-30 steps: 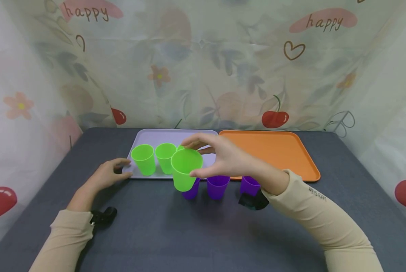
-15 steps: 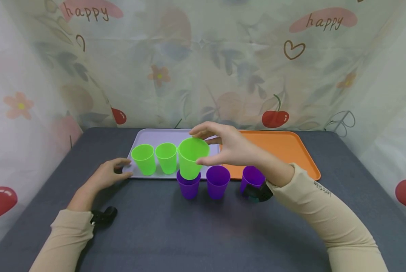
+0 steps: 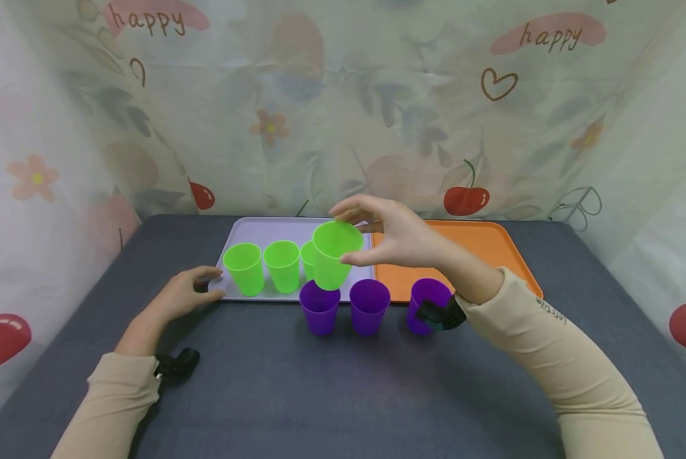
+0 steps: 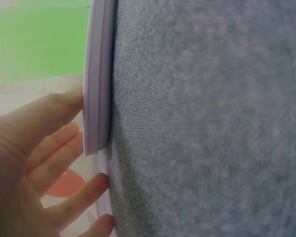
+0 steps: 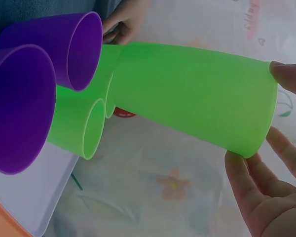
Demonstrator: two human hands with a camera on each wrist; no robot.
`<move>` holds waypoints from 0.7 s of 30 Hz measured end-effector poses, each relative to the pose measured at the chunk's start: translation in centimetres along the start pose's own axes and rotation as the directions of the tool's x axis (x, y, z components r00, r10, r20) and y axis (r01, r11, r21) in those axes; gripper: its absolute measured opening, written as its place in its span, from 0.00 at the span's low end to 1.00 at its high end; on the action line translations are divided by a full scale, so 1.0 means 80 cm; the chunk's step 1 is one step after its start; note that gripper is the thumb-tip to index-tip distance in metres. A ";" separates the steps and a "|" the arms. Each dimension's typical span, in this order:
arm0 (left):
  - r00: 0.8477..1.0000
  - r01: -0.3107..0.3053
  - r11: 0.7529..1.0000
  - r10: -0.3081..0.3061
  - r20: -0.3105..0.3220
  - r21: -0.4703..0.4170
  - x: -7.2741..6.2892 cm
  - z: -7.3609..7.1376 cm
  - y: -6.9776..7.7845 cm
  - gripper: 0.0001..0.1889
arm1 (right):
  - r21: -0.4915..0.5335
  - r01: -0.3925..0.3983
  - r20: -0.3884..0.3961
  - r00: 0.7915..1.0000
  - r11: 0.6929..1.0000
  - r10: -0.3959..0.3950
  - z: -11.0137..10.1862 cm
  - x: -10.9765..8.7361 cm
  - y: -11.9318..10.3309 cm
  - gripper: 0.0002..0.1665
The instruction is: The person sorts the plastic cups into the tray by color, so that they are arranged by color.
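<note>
My right hand [image 3: 397, 236] holds a green cup [image 3: 333, 258] by its rim, thumb on the near side and fingers on the far side. The cup is upright in the air, over the right part of the lavender tray [image 3: 262, 226] and just behind a purple cup [image 3: 320, 312]. On that tray stand a left green cup [image 3: 245, 271], a middle green cup [image 3: 282, 268] and a third green cup [image 3: 307, 258], partly hidden. My left hand [image 3: 185, 293] holds the tray's front left corner; the left wrist view shows its thumb [image 4: 64, 104] against the rim.
Another purple cup [image 3: 368, 309] stands on the dark tablecloth [image 3: 331, 395] in front of the trays. A third purple cup [image 3: 426, 290] is farther right, partly behind the wrist camera [image 3: 443, 314]. An orange tray [image 3: 481, 248] adjoins the lavender one. Printed curtains [image 3: 343, 127] hang behind.
My right hand has carried the green cup away from me and somewhat right, from in front of the tray to over it. The left hand has stayed at the tray corner.
</note>
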State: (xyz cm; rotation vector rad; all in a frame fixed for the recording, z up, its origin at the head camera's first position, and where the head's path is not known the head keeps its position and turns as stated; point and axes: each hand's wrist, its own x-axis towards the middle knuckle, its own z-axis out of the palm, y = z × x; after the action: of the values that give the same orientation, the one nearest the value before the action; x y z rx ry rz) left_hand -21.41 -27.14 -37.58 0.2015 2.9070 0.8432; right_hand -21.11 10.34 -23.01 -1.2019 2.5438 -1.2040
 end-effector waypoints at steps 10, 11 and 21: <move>1.000 0.005 1.000 -0.005 0.005 -0.001 0.000 0.000 0.001 0.29 | 0.004 -0.001 0.004 1.000 1.000 0.001 -0.014 0.009 0.019 0.34; 1.000 0.003 1.000 -0.003 0.004 -0.001 0.000 0.000 0.001 0.29 | 0.003 0.000 0.006 1.000 1.000 0.000 -0.015 0.009 0.022 0.34; 1.000 -0.008 1.000 0.008 0.002 -0.003 -0.002 0.000 0.002 0.28 | -0.015 -0.026 0.007 1.000 1.000 0.026 -0.024 0.014 0.048 0.36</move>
State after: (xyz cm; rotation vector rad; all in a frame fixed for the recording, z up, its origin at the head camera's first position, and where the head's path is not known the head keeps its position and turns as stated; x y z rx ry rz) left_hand -21.24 -27.05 -37.49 0.2141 2.9054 0.8481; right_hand -24.98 12.25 -24.03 -1.1707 2.5593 -1.1747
